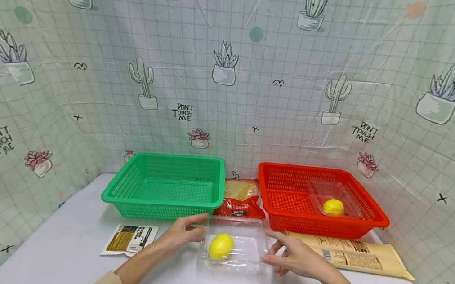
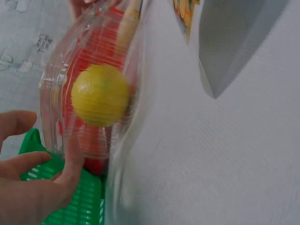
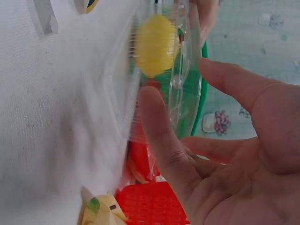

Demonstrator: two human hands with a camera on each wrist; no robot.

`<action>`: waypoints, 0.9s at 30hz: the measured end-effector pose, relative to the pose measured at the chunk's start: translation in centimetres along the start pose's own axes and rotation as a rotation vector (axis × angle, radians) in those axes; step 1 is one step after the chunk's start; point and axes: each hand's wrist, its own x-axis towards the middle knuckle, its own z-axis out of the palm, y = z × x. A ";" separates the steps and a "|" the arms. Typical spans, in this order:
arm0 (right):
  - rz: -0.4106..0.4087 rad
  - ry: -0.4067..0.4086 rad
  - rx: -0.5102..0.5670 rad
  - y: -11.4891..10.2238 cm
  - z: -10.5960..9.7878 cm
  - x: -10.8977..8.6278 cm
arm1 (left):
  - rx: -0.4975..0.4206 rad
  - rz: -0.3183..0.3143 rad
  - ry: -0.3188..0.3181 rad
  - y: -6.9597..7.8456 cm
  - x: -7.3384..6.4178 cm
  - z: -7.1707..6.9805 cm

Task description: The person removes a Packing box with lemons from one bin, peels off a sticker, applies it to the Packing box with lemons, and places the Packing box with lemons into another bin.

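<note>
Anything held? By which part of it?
Cannot be told: the left hand and right hand are at opposite ends of the clear container, no firm grip evident.

Cloth backdrop (image 1: 235, 102) had "DON'T TOUCH ME" printed left, centre and right, plus small x marks. Beige pack (image 1: 363, 257) carried a barcode (image 1: 326, 254). Lettering on that pack, the red bag (image 1: 241, 204) and the flat packet (image 1: 131, 239) was too small to make out.

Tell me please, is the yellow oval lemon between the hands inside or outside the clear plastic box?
Inside: the head view shows the lemon within the box, and both wrist views show it behind ridged transparent plastic.
</note>
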 end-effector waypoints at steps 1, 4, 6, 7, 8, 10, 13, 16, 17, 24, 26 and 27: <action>-0.003 0.002 -0.008 0.0 -0.1 -0.2 | 0.029 0.002 0.025 0.2 -0.1 0.1; -0.021 0.007 -0.014 -0.1 -0.3 -0.8 | 0.155 0.048 0.139 0.8 -0.6 0.5; -0.022 0.005 -0.020 -0.1 -0.4 -1.4 | 0.216 0.101 0.218 1.4 -1.0 0.8; -0.023 0.001 -0.025 -0.1 -0.5 -1.6 | 0.239 0.129 0.246 1.7 -1.2 0.9; -0.024 -0.006 -0.031 0.0 -0.5 -1.9 | 0.255 0.157 0.262 2.0 -1.5 1.1; -0.031 -0.030 -0.047 0.0 -0.5 -2.4 | 0.264 0.199 0.260 2.6 -2.2 1.5; -0.052 -0.092 -0.068 0.1 -0.4 -3.0 | 0.283 0.272 0.195 3.2 -3.2 2.1; -0.076 -0.151 -0.102 0.1 -0.1 -3.3 | 0.299 0.362 0.100 3.4 -4.1 3.0; -0.079 -0.166 -0.112 0.2 0.1 -3.4 | 0.301 0.392 0.066 3.4 -4.4 3.3; -0.160 -0.200 -0.242 0.4 0.8 -3.8 | 0.417 0.545 -0.201 3.6 -5.7 5.3; -0.121 -0.215 -0.220 0.4 1.1 -3.8 | 0.542 0.547 -0.272 3.7 -5.8 5.7; -0.111 -0.223 -0.211 0.4 1.2 -3.8 | 0.615 0.544 -0.307 3.7 -5.9 5.9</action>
